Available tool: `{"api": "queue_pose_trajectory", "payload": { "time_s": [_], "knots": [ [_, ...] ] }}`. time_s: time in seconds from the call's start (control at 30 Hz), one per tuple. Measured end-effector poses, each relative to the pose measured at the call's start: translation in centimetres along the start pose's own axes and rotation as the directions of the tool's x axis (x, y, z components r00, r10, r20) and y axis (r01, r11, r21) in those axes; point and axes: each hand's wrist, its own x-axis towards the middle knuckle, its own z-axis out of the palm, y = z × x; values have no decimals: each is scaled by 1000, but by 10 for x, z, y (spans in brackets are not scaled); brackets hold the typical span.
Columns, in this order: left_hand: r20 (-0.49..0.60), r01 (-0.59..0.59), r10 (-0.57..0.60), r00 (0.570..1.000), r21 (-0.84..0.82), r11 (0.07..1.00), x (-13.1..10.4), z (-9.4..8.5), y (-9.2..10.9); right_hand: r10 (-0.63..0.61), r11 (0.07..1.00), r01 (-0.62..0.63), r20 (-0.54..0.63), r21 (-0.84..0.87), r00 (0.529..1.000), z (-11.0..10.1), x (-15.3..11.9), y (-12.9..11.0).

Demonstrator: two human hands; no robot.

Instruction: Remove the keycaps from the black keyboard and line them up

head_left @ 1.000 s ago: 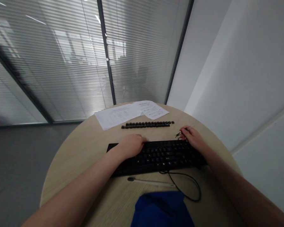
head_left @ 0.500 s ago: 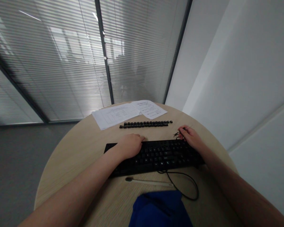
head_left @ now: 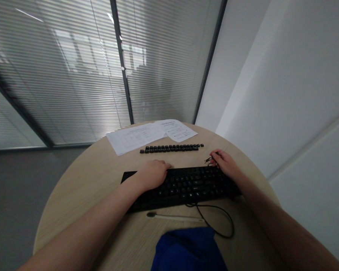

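A black keyboard (head_left: pixel 186 184) lies on the round wooden table, its keys partly hidden by my left arm and hand. Laid over its left part, my left hand (head_left: pixel 154 174) grips the far edge, with a finger or thumb pointing right along it. My right hand (head_left: pixel 220 161) is closed near the far right corner, pinching a small dark tool with thin wire prongs, which looks like a keycap puller (head_left: pixel 208 159). The prongs point left, just beyond the keyboard's far edge. Two rows of loose black keycaps (head_left: pixel 172 148) sit behind the keyboard.
Printed papers (head_left: pixel 135 137) lie at the table's far side. In front of the keyboard are a thin brush with a dark head (head_left: pixel 175 217), a looped black cable (head_left: pixel 232 226) and a blue cloth (head_left: pixel 188 250). A glass partition with blinds (head_left: pixel 164 90) stands behind.
The whole view has shifted slightly, so everything appears a little further left. Both hands keep the same places on and beside the keyboard.
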Motion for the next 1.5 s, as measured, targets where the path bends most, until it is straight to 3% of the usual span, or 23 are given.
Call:
{"api": "queue_pose_trajectory", "payload": {
  "time_s": [1.5],
  "knots": [
    [30,-6,5,1000,19,1000,2,0,-2,-21,999,20,10,31,1000,0,2,1]
  ]
}}
